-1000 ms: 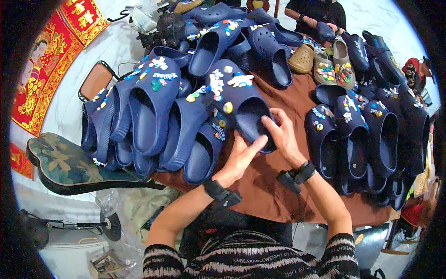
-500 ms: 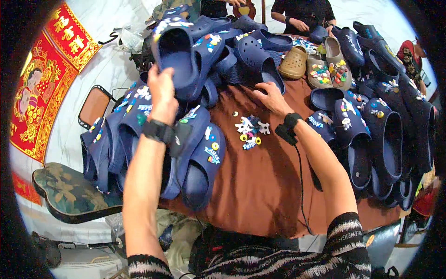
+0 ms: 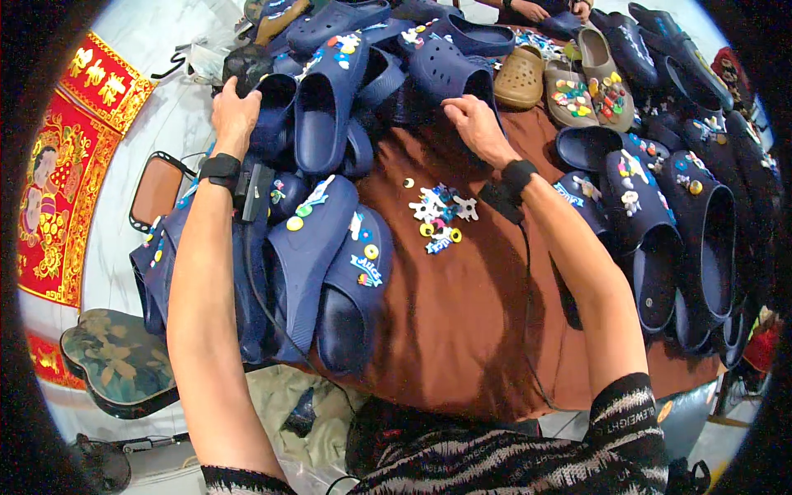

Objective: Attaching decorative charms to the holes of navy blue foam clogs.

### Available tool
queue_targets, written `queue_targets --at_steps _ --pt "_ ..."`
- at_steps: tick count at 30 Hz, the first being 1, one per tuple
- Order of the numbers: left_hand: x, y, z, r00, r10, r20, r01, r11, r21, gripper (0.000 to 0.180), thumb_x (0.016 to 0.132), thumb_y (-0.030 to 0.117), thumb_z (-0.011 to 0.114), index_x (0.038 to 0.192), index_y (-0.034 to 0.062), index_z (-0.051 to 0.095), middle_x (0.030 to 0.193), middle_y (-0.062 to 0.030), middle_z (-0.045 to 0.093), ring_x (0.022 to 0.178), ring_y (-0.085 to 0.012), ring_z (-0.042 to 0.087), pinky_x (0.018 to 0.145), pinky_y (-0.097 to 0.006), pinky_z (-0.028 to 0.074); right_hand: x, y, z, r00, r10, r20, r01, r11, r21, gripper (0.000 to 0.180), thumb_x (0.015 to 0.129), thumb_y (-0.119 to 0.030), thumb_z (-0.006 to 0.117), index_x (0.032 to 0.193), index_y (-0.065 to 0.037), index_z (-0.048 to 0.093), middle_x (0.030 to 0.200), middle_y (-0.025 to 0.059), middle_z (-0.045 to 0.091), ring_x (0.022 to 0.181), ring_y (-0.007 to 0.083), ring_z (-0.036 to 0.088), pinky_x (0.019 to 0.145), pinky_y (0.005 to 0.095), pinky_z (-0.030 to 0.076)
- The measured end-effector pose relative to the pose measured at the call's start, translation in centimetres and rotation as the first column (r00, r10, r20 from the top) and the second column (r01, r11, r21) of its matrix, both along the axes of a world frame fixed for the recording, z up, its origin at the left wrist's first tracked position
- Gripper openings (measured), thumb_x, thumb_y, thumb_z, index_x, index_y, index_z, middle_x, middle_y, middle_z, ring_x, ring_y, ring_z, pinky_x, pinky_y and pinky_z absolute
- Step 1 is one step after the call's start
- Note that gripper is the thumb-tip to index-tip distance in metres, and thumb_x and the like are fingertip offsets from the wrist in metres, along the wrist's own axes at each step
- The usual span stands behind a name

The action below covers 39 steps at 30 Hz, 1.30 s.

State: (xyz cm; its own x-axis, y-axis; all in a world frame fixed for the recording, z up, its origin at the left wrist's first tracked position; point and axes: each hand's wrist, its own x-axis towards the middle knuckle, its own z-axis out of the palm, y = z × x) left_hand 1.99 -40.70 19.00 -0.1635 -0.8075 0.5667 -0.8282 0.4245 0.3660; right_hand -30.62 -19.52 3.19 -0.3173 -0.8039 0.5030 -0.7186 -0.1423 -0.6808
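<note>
My left hand (image 3: 235, 115) is at the left side of a heap of navy clogs. Its thumb and forefinger are spread, and the thumb lies beside the rim of a navy clog (image 3: 274, 124). I cannot tell whether they touch. Loosely bent and apparently holding nothing, my right hand (image 3: 480, 130) overlaps the heel end of another navy clog (image 3: 441, 70) with holes in its top. Between my forearms, a small pile of colourful shoe charms (image 3: 441, 216) rests on the brown cloth (image 3: 445, 330). A navy clog with charms (image 3: 322, 124) leans on the heap.
More charm-covered navy clogs stand at the left (image 3: 309, 256) and right (image 3: 652, 239). A brown clog (image 3: 520, 78) and a taupe pair (image 3: 569, 99) sit at the back. A stool (image 3: 120, 363) is at the lower left. Another person's hands (image 3: 530, 10) show at the far edge.
My left hand has moved left, away from the clog it was gripping at the front of the heap. My right hand's fingers are more bent. The view has shifted.
</note>
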Motion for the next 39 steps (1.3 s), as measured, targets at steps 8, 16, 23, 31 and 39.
queue_targets --at_steps 8,16,23,31,39 --pt "-5.5 13.5 2.3 0.888 -0.441 -0.133 0.407 0.887 -0.219 0.052 0.089 0.024 0.065 0.135 -0.0012 0.057 0.132 -0.0189 0.062 0.123 -0.0281 0.057 0.106 -0.035 0.042 10.5 19.0 4.8 0.96 0.027 0.277 0.006 0.993 -0.115 0.023 0.096 -0.013 0.059 0.111 0.001 0.069 0.096 0.0182 0.066 0.092 0.033 0.064 0.083 0.0373 0.05" --pt "-9.4 26.4 -11.8 0.676 -0.608 -0.416 0.693 0.716 0.079 0.05 0.094 0.024 0.062 0.137 -0.0008 0.052 0.14 -0.0175 0.054 0.134 -0.0289 0.048 0.114 -0.039 0.035 19.3 32.8 2.0 0.975 -0.016 0.221 -0.016 0.989 0.144 0.027 0.091 -0.005 0.063 0.117 0.002 0.064 0.094 0.0205 0.052 0.085 0.0372 0.057 0.075 0.0416 0.048" --pt "-11.0 23.1 -24.5 0.916 -0.275 -0.292 0.364 0.876 0.317 0.06 0.097 0.032 0.05 0.144 -0.0036 0.041 0.142 -0.0318 0.042 0.131 -0.0465 0.042 0.114 -0.049 0.031 23.3 36.6 -1.0 0.965 0.129 0.227 -0.186 0.95 0.249 0.035 0.092 -0.009 0.063 0.127 -0.002 0.057 0.113 0.0205 0.053 0.101 0.0405 0.06 0.082 0.0455 0.052" --pt "-15.8 18.4 -27.2 0.96 -0.28 0.03 0.27 0.944 0.189 0.056 0.103 0.04 0.038 0.142 0.0009 0.045 0.14 -0.0221 0.048 0.133 -0.0381 0.042 0.11 -0.058 0.029 22.5 35.3 -2.7 0.96 0.164 0.227 -0.215 0.951 0.222 0.038 0.092 -0.007 0.063 0.13 -0.005 0.057 0.118 0.0183 0.054 0.103 0.0391 0.061 0.082 0.0437 0.055" --pt "-20.0 21.7 -24.3 0.685 -0.636 -0.355 0.727 0.631 0.271 0.057 0.102 0.037 0.045 0.141 -0.0043 0.047 0.147 -0.0287 0.041 0.139 -0.0425 0.036 0.116 -0.047 0.029 21.7 34.4 -2.2 0.953 0.177 0.246 -0.251 0.916 0.314 0.04 0.093 -0.008 0.063 0.132 -0.009 0.056 0.101 0.0171 0.052 0.091 0.0392 0.062 0.073 0.0467 0.054"
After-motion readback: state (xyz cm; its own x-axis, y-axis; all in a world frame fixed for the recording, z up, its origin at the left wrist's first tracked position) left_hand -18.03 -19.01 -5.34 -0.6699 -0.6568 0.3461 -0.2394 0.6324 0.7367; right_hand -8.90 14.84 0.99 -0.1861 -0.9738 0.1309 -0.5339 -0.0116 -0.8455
